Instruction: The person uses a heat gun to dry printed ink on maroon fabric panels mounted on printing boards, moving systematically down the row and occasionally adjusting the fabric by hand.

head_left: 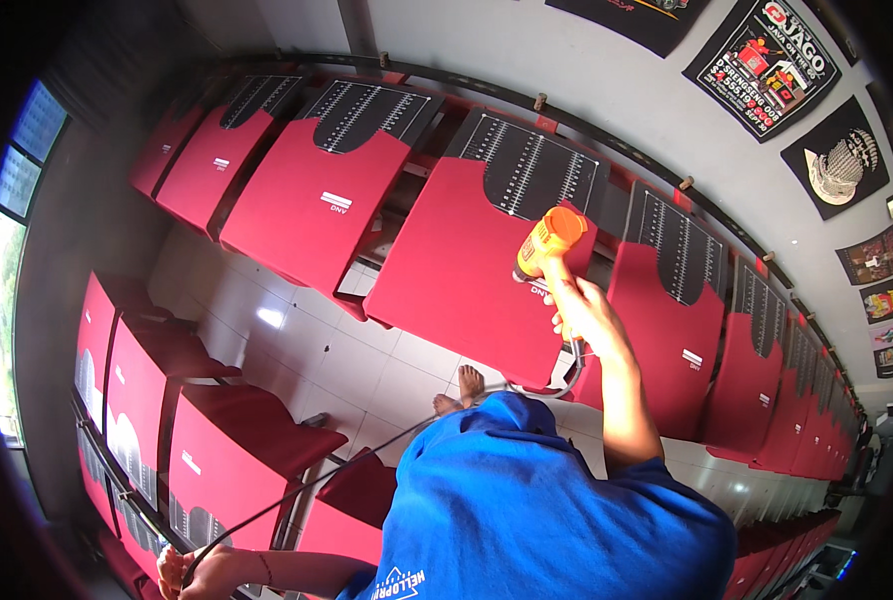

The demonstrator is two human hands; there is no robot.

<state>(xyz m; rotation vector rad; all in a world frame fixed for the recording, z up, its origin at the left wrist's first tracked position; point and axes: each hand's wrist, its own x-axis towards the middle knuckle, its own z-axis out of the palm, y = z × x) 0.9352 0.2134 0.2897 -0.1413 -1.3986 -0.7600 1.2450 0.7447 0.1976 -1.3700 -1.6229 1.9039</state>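
My right hand (591,318) is closed around the handle of an orange heat gun (539,246), held over a red T-shirt (467,260) with a small white print. The shirt lies flat on a black board with white ruler marks (507,150), whose far part shows through the neckline. From the gun's handle a dark cord (352,462) loops past my waist and runs down to the left. At the lower left, my left hand (207,570) is closed on that cord, away from my body.
More red shirts (317,200) on marked boards form a long row along a dark rail (467,83). Another row of red shirts (227,440) stands behind to the left. Pale floor tiles (347,360) run between the rows. Posters (762,68) hang on the grey wall.
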